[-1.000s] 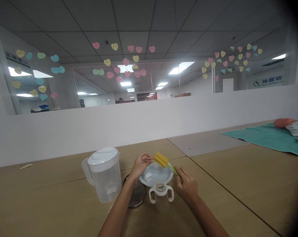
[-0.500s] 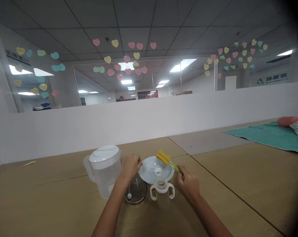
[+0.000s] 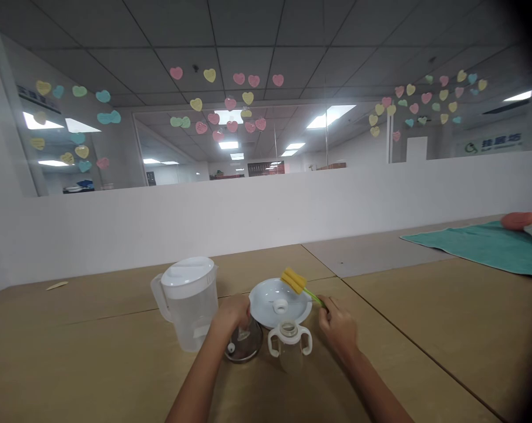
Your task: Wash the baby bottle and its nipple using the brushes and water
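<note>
My right hand is closed round the green handle of a bottle brush. Its yellow sponge head hangs over the far right rim of a white bowl, which has a small white ring-shaped piece in it. Curled downward, my left hand is at the top of a see-through, dark-looking cone-shaped vessel; its fingertips are partly hidden, so the grip cannot be made out. Between my hands, in front of the bowl, a clear baby bottle with two white handles stands upright, its mouth uncovered.
A clear plastic pitcher with a white lid stands left of my left hand. A teal cloth with an orange-red item lies at the far right. A thin pale strip is at the far left. A white wall borders the table's back.
My left hand has come down to the top of the cone-shaped vessel, its fingers now pointing downward. My right hand and the brush have hardly moved. The camera view has shifted slightly.
</note>
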{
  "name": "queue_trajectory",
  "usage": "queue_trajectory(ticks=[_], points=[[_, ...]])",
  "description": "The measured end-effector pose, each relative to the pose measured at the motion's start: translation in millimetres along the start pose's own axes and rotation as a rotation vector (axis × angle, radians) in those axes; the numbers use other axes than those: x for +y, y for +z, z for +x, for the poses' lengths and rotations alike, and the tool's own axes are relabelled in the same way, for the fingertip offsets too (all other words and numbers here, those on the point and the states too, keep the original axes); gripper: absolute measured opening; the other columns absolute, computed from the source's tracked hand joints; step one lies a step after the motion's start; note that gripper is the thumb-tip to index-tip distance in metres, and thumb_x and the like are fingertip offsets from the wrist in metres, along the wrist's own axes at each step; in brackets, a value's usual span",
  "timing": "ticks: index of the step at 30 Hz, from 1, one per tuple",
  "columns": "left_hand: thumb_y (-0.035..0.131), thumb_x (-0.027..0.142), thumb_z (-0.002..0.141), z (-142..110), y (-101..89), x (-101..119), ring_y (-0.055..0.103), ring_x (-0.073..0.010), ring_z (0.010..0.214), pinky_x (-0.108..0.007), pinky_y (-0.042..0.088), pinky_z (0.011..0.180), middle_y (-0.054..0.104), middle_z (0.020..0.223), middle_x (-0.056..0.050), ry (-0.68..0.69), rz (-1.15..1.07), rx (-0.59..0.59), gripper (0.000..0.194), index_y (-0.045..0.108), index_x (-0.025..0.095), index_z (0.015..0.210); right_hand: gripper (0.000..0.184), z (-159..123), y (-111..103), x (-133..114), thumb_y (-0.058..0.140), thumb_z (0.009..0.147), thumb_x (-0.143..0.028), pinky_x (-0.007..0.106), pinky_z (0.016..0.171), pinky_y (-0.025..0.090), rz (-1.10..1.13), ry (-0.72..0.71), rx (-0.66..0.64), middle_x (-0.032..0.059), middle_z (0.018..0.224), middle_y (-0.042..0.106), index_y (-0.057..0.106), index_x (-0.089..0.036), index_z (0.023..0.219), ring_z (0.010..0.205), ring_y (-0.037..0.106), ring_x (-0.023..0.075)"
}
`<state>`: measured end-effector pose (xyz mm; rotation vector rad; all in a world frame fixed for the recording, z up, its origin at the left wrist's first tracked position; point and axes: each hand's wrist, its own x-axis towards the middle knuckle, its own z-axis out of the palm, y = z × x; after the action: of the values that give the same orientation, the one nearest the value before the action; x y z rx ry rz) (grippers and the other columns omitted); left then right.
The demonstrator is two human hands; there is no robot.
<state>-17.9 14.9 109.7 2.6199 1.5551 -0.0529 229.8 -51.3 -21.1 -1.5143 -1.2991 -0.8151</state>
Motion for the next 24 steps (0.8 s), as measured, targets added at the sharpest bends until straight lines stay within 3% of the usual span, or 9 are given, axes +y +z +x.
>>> queue_trajectory(ticks=[4, 7, 10, 15, 21, 24], points=[[0.054, 0.021, 0.074, 0.1, -1.8, 11.9, 0.061, -0.0209, 0.092, -0.028, 0.044, 0.08, 0.068, 0.096, -0.008, 0.117, -0.057, 0.171, 0.027, 0.064, 0.02, 0.099, 0.03, 0.1, 0.6, -0.1, 0.04, 0.076, -0.015, 0.024, 0.061, 0.037, 0.01, 0.002, -0.015, 0.0032, 0.075, 0.066, 0.065, -0.018, 0.092, 0.068, 0.058, 0.016], [0.043, 0.025, 0.083, 12.3, 10.6, 25.4, 0.055, -0.0214, 0.105, -0.031, 0.039, 0.091, 0.063, 0.111, -0.008, 0.204, -0.098, 0.247, 0.03, 0.06, 0.02, 0.107, 0.03, -0.2, 1.1, 0.5, 0.04, 0.076, -0.015, 0.024, 0.061, 0.037, 0.012, 0.003, -0.026, 0.003, 0.076, 0.066, 0.065, -0.019, 0.093, 0.069, 0.058, 0.0162], [0.045, 0.02, 0.081, 30.9, 31.9, 31.6, 0.053, -0.0224, 0.109, -0.032, 0.036, 0.094, 0.061, 0.114, -0.01, 0.243, -0.124, 0.249, 0.03, 0.06, 0.018, 0.107, 0.03, -1.1, 1.6, 1.6, 0.039, 0.076, -0.015, 0.024, 0.059, 0.037, 0.007, 0.018, -0.02, 0.0034, 0.076, 0.066, 0.065, -0.019, 0.092, 0.067, 0.058, 0.0159], [0.058, 0.013, 0.069, 51.0, 55.2, 23.9, 0.058, -0.0244, 0.097, -0.033, 0.042, 0.084, 0.064, 0.099, -0.01, 0.253, -0.183, 0.226, 0.027, 0.06, 0.017, 0.096, 0.03, -1.5, 0.7, 1.6, 0.039, 0.077, -0.016, 0.023, 0.059, 0.037, 0.015, 0.015, -0.035, 0.0046, 0.079, 0.067, 0.064, -0.018, 0.093, 0.07, 0.058, 0.016], [0.043, 0.011, 0.08, 49.3, 41.7, 19.4, 0.058, -0.0181, 0.089, -0.029, 0.043, 0.079, 0.063, 0.094, -0.008, 0.272, -0.332, 0.326, 0.027, 0.051, 0.016, 0.106, 0.031, -0.4, -0.2, -0.1, 0.04, 0.075, -0.014, 0.023, 0.06, 0.039, 0.05, 0.019, -0.047, 0.0043, 0.077, 0.065, 0.065, -0.018, 0.093, 0.069, 0.058, 0.0159], [0.043, 0.016, 0.082, 46.8, 30.7, 23.4, 0.059, -0.0142, 0.083, -0.025, 0.046, 0.074, 0.063, 0.092, -0.006, 0.359, -0.622, 0.345, 0.025, 0.047, 0.016, 0.107, 0.034, -0.6, -0.3, -1.7, 0.039, 0.075, -0.012, 0.023, 0.06, 0.041, 0.126, -0.053, -0.055, 0.0037, 0.073, 0.064, 0.065, -0.017, 0.096, 0.066, 0.058, 0.0146]])
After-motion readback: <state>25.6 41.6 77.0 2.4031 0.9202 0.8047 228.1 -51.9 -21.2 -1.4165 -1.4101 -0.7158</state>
